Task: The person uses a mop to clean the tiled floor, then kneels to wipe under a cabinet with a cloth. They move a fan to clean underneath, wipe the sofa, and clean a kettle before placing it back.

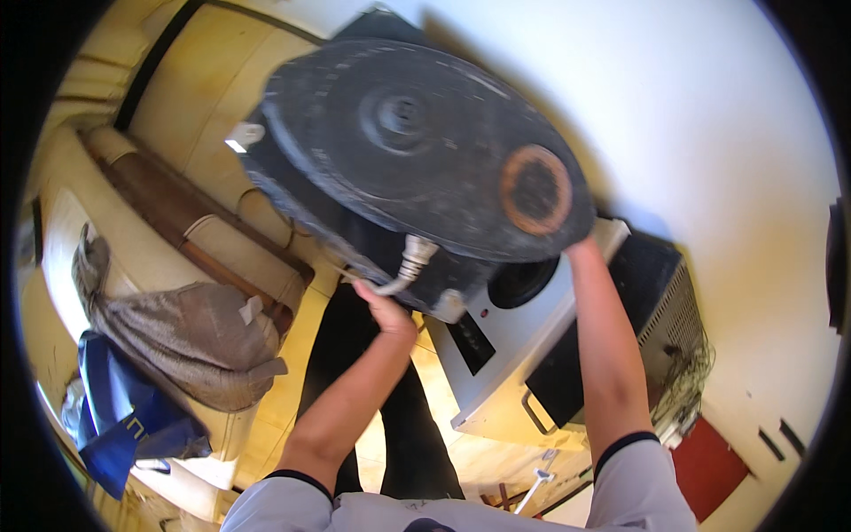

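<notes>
Tilted up in front of me is a bulky black appliance point(432, 166), slightly blurred, whose make-up I cannot settle. Its near side carries an oval plate with a round hub at the middle and a rust-brown ring point(508, 189) toward the right end. Pale feet point(451, 304) show at two corners. A thick grey cable point(413, 256) with a ribbed sleeve comes out below the plate. My left hand point(385, 311) supports the lower edge beside this cable, fingers partly hidden. At the right end, my right hand point(582, 250) grips the rim; its fingers are behind the appliance.
Below on the right stands a pale cabinet point(512, 346) with a round black opening and a dark panel. Against the wall behind it sits a black vented box point(655, 292) with tangled wires point(688, 369). To the left are a beige sofa point(233, 249), a brown cloth point(193, 339) and a blue bag point(120, 412).
</notes>
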A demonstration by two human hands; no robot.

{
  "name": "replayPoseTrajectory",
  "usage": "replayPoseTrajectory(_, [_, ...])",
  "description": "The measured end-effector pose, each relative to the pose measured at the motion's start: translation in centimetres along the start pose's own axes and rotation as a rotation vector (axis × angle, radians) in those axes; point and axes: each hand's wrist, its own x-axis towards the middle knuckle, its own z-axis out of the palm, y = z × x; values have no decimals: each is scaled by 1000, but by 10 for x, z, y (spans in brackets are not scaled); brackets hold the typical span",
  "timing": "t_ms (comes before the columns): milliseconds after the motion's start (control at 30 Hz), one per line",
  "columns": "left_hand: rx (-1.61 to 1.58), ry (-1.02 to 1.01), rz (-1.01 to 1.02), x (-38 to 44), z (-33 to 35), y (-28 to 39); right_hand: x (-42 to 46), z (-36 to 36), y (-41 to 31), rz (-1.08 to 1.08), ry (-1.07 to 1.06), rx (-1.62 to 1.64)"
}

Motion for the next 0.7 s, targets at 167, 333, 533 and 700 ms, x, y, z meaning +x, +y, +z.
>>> replayPoseTrajectory(167, [-1, -229, -85, -29, -17, -59, -8, -81, 22, -320, 102, 65])
replayPoseTrajectory(333, [532, -372, -322, -25, -40, -21, -28, -81, 37, -278, 205, 232])
replayPoseTrajectory(533, [554, 10, -4, 7, -9, 105, -88, -11, 76, 29, 867, 265])
replayPoseTrajectory(700, [462, -152, 420, -4, 75, 190, -202, 112, 99, -26, 862, -592])
